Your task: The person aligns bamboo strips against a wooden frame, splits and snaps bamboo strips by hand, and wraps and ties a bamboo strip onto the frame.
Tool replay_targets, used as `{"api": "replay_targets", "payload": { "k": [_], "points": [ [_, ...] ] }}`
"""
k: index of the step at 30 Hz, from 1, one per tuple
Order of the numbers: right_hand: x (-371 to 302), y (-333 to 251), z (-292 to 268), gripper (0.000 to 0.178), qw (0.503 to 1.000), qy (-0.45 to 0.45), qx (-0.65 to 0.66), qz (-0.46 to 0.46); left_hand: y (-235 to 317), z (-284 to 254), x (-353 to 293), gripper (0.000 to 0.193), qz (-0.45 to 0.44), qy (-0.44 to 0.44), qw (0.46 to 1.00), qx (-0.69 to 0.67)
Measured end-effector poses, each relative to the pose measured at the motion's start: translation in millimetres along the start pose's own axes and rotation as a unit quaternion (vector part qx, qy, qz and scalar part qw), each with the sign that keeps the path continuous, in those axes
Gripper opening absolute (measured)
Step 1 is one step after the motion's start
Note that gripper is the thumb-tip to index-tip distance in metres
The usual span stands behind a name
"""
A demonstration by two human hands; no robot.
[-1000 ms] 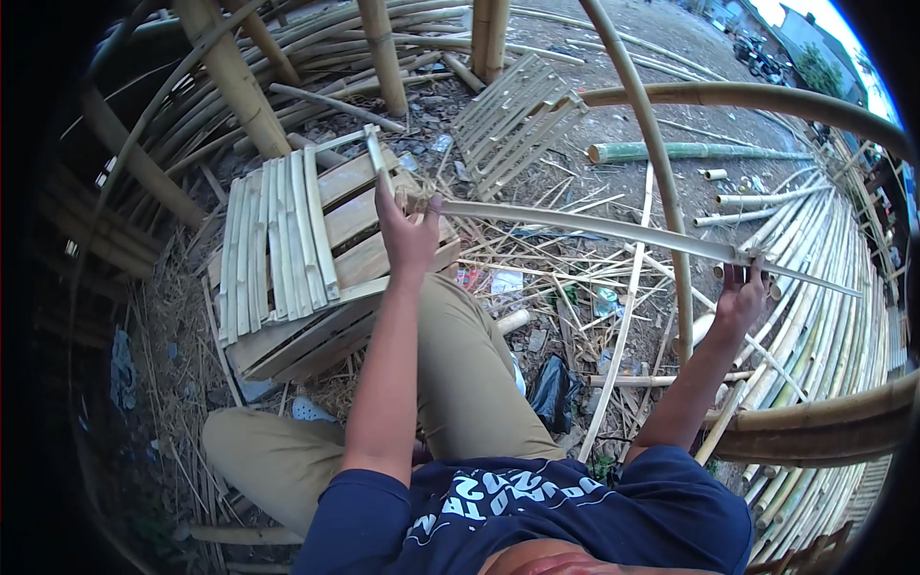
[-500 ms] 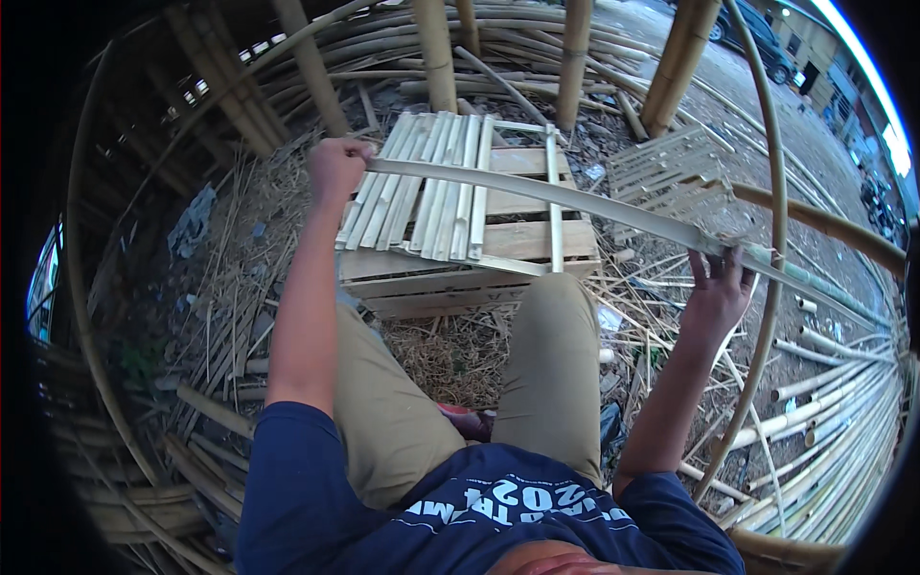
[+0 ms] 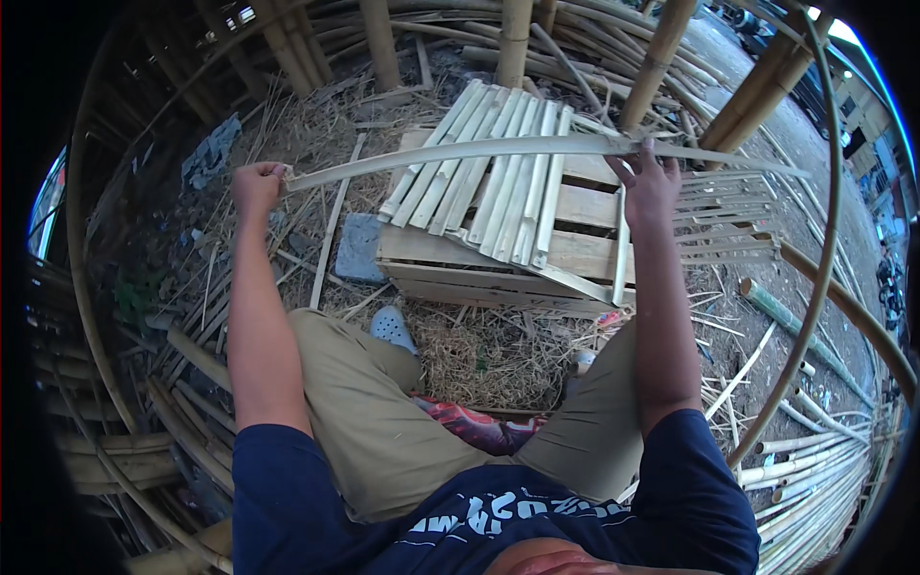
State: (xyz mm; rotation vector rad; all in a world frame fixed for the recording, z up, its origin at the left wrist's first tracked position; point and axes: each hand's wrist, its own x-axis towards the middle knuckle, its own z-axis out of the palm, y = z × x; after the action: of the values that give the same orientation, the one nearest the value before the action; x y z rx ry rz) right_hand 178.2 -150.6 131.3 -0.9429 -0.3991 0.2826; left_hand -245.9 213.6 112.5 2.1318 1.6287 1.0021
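Note:
A long, pale bamboo strip [image 3: 460,153] stretches across in front of me, bowed slightly upward. Its left end is pinched in my closed left hand [image 3: 257,195]. My right hand [image 3: 654,192] grips it further along, fingers around its edge, and a thin length sticks out beyond to the right. Beneath the strip, several bamboo slats [image 3: 494,182] lie side by side on a light frame, covering the left and middle of the top. This frame rests on a low wooden crate [image 3: 460,284] just beyond my knees.
Bamboo poles [image 3: 515,43] stand upright behind the crate. A grey block [image 3: 360,247] sits at its left side. Another slatted panel [image 3: 724,206] lies to the right, near cut bamboo lengths [image 3: 815,470]. A curved bamboo pole [image 3: 822,240] arcs along the right. Shavings litter the ground.
Both hands have shifted left with the strip, and the right hand has also moved farther from me. The strip has gone from sloping down rightward to nearly level. My knees have spread apart.

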Motion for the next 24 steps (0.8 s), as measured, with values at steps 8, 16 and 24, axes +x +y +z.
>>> {"api": "replay_targets", "payload": {
  "k": [8, 16, 24],
  "points": [
    [16, 35, -44, 0.015, 0.992, 0.075, -0.027, 0.093, -5, 8, -5, 0.014, -0.12, -0.057, 0.986, -0.1],
    [72, 39, -114, 0.03, 0.99, 0.026, -0.103, 0.087, -50, 16, 15, 0.013, 0.002, -0.029, 0.999, -0.013],
    [72, 8, -133, 0.036, 0.985, 0.11, -0.122, 0.048, -82, 4, -26, 0.07, -0.095, -0.139, 0.847, 0.504]
  ]
}}
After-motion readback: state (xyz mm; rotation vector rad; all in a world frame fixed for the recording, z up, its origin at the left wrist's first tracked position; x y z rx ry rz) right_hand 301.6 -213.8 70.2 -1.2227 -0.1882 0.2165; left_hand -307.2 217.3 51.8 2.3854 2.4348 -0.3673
